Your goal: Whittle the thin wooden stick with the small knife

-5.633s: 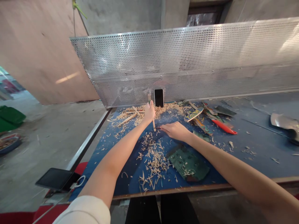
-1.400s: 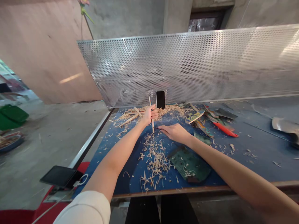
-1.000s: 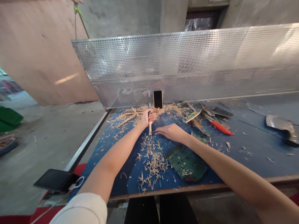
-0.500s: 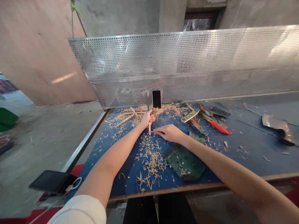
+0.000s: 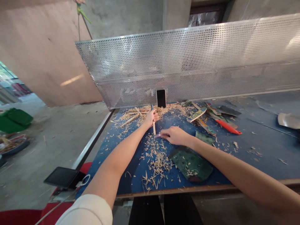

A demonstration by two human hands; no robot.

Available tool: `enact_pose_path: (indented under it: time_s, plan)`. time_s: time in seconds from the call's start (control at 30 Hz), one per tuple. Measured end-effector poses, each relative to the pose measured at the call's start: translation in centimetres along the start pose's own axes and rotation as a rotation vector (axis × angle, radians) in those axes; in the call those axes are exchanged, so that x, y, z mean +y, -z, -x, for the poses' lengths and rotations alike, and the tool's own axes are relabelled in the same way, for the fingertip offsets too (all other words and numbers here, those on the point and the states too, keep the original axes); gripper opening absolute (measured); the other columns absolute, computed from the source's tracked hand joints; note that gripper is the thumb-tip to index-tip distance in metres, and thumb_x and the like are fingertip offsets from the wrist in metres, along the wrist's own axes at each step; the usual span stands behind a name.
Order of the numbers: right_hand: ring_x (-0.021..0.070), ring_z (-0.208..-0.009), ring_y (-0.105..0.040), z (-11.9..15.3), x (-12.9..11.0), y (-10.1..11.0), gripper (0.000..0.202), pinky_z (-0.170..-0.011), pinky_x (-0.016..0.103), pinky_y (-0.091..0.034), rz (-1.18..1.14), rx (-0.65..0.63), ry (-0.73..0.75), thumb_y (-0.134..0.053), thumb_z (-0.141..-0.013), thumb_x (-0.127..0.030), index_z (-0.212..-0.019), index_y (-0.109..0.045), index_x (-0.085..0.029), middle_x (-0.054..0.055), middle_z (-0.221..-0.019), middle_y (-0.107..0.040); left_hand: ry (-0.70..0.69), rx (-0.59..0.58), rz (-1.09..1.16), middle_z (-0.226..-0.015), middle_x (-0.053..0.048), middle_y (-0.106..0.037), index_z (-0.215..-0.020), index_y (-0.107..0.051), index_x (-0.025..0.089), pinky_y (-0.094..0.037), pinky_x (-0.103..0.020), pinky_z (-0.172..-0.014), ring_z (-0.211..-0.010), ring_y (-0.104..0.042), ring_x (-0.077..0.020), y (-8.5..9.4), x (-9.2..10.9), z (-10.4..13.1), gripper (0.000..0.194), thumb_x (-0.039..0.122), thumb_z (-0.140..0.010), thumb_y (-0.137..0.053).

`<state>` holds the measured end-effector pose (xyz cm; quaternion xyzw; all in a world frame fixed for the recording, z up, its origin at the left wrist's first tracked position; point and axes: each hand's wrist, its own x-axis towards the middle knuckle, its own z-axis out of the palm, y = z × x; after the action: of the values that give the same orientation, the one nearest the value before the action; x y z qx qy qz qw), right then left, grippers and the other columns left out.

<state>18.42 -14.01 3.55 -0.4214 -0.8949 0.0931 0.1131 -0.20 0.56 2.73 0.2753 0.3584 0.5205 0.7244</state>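
The stick (image 5: pixel 154 128) stood over the blue table (image 5: pixel 131 179), in front of the phone (image 5: pixel 161 98) and close above the shavings (image 5: pixel 159 162). It was slim, straight and narrow, with pale, cream-coloured wood showing below the fist and a blue-green upper end poking out above it. It leaned slightly, its top away from the person. The left hand (image 5: pixel 152 118) had its fingers wrapped closely around the stick's middle, hiding that stretch. The right hand (image 5: pixel 174 135) was closed, pinching a thin tool (image 5: pixel 157 135) between thumb and fingers; the tool was blurred, so its shape could not be told. Its tip lay at the stick's lower end, though whether the two touched was unclear. The green sheet (image 5: pixel 193 165) lay nearer the person, dusted with curls of wood.
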Motion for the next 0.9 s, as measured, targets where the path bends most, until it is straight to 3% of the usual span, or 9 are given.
enact_pose_path:
  time_s: [0.2,0.4,0.63,0.9]
  plan:
    - [0.0258,-0.087,-0.082,0.8,0.6,0.5,0.033,-0.075,0.033,-0.048,0.087,0.056,0.114,-0.06,-0.117,-0.038,-0.127,-0.091,-0.036,0.005,-0.1,-0.092,0.048,-0.02,0.009,-0.052,0.013,-0.025,-0.084,-0.027,0.029,-0.009,-0.02,-0.04,-0.036,-0.021,-0.0065,0.3,-0.1,-0.4,0.053,0.027,-0.108,-0.073]
    - [0.0245,-0.086,-0.08,0.5,1.2,0.5,0.036,-0.076,0.033,-0.049,0.063,0.16,0.089,-0.06,-0.116,-0.038,-0.138,-0.089,-0.033,0.007,-0.104,-0.091,0.026,0.002,0.012,-0.052,0.015,-0.027,-0.087,-0.031,0.029,-0.007,-0.019,-0.04,-0.035,-0.022,-0.0049,0.5,-0.7,-1.0,0.055,0.032,-0.104,-0.083]
    - [0.0233,-0.089,-0.081,-0.1,0.7,-0.1,0.03,-0.079,0.031,-0.047,0.075,0.093,0.053,-0.061,-0.121,-0.036,-0.132,-0.088,-0.033,0.006,-0.112,-0.092,-0.005,0.037,-0.042,-0.055,0.016,-0.025,-0.091,-0.034,0.028,-0.008,-0.02,-0.043,-0.036,-0.023,-0.005,0.3,-0.9,-0.9,0.049,0.029,-0.104,-0.081]
    - [0.0229,-0.08,-0.076,-0.2,-0.3,-0.1,0.026,-0.069,0.033,-0.032,0.029,0.053,-0.007,-0.06,-0.117,-0.027,-0.116,-0.086,-0.03,0.005,-0.096,-0.089,0.003,-0.008,-0.038,-0.06,0.018,-0.022,-0.095,-0.029,0.03,-0.009,-0.021,-0.046,-0.038,-0.021,-0.005,0.7,-0.7,-0.9,0.067,0.05,-0.095,-0.093]
